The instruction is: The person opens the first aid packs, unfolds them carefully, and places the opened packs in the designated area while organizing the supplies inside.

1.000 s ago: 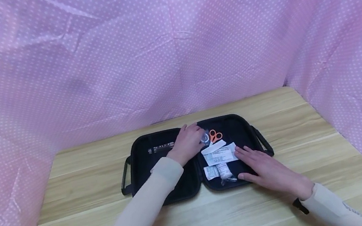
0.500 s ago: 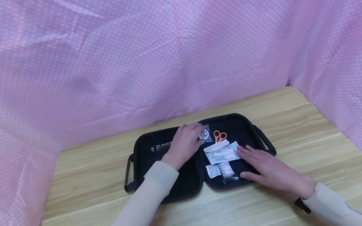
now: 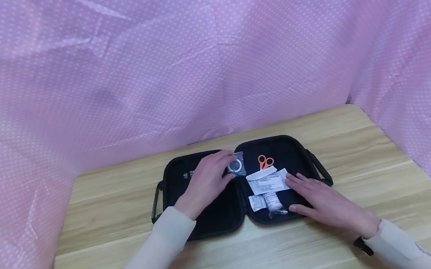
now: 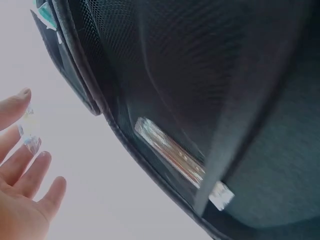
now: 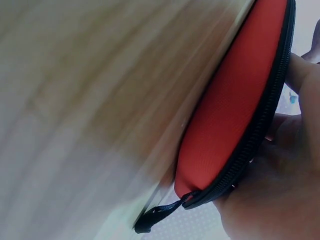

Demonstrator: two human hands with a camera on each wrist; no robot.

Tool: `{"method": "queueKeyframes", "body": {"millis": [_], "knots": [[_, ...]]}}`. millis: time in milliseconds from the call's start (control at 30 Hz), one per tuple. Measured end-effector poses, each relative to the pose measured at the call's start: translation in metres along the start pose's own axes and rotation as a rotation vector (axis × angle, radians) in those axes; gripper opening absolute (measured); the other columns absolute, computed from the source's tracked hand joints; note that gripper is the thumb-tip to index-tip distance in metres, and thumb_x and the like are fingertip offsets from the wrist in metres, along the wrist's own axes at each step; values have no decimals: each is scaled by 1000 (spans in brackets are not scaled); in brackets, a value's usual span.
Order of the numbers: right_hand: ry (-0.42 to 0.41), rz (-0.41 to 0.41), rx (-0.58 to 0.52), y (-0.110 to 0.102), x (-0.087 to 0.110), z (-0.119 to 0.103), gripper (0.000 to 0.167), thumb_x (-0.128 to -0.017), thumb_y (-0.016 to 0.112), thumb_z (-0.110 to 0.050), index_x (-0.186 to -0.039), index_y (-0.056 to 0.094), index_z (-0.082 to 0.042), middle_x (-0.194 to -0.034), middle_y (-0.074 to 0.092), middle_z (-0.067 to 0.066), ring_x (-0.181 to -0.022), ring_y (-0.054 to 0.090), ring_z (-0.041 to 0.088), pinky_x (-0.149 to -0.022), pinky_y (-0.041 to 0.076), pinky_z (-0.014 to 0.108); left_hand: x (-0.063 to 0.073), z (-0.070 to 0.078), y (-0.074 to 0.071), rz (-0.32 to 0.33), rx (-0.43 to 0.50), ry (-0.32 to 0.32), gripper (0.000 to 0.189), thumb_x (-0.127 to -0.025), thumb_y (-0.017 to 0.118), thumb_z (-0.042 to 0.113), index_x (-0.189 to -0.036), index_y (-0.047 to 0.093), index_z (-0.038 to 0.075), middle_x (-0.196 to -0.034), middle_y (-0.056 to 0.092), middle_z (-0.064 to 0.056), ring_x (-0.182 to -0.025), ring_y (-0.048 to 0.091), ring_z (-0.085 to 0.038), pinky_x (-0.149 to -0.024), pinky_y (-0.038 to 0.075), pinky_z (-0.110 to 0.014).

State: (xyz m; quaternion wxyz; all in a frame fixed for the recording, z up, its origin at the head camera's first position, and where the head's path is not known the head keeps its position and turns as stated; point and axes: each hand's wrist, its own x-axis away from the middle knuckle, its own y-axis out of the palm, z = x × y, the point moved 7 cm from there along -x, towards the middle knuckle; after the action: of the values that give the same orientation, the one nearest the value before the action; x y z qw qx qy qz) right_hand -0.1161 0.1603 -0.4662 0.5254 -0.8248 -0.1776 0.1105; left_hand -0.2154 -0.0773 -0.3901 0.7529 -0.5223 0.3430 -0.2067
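Note:
An unzipped case (image 3: 218, 223) lies flat with both black-lined halves spread; its outer shell (image 5: 230, 105) is red in the right wrist view. My left hand (image 3: 206, 179) pinches a clear plastic packet with a white ring (image 3: 236, 165) inside, over the case's middle. In the left wrist view that packet (image 4: 30, 130) shows between thumb and fingers. My right hand (image 3: 324, 202) rests on the right half's edge with straight fingers, its fingertips at a white printed packet (image 3: 269, 183). Orange-handled scissors (image 3: 265, 161) and a white strip (image 3: 261, 173) lie above that packet.
A wrapped bandage roll (image 3: 272, 202) and a small printed packet (image 3: 257, 202) lie low in the right half. A long clear-wrapped item (image 4: 170, 150) sits under a strap (image 4: 235, 115) in the left half. Handles (image 3: 320, 168) flank the case. Pink dotted cloth (image 3: 202, 60) hangs behind the table (image 3: 263, 260).
My left hand has drawn back leftwards, carrying the ring packet away from beside the scissors toward the case's middle. My right hand has stayed on the right half. The view has shifted slightly.

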Motion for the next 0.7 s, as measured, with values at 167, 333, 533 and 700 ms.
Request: {"method": "queueKeyframes", "body": {"millis": [167, 333, 533, 700], "knots": [[-4, 2, -1, 0, 0, 0, 74, -102, 58, -54, -158, 43, -7, -166, 35, 12, -151, 32, 41, -118, 28, 63, 14, -8, -12, 45, 23, 4, 46, -87, 85, 13, -129, 71, 4, -138, 66, -10, -131, 60, -25, -108, 48, -44], [-26, 15, 1, -1, 0, -1, 73, -103, 60, -50, -157, 43, -5, -165, 36, 13, -151, 32, 41, -118, 29, 63, 27, -16, -22, 64, 35, -21, 44, -86, 86, 12, -127, 72, 3, -139, 66, -11, -133, 59, -26, -109, 47, -44], [-26, 15, 0, -1, -1, -1, 73, -102, 61, -49, -157, 43, -4, -165, 36, 14, -151, 32, 42, -118, 29, 63, 43, -26, -33, 78, 71, -59, 42, -87, 85, 11, -126, 72, 2, -140, 65, -13, -135, 57, -29, -112, 44, -45], [-24, 13, 3, -1, 0, -2, 73, -103, 60, -50, -157, 43, -4, -165, 36, 14, -151, 32, 41, -118, 28, 63, 59, -39, -41, 113, 87, -102, 44, -84, 86, 8, -125, 72, 2, -139, 66, -13, -133, 58, -32, -112, 44, -47]]}}
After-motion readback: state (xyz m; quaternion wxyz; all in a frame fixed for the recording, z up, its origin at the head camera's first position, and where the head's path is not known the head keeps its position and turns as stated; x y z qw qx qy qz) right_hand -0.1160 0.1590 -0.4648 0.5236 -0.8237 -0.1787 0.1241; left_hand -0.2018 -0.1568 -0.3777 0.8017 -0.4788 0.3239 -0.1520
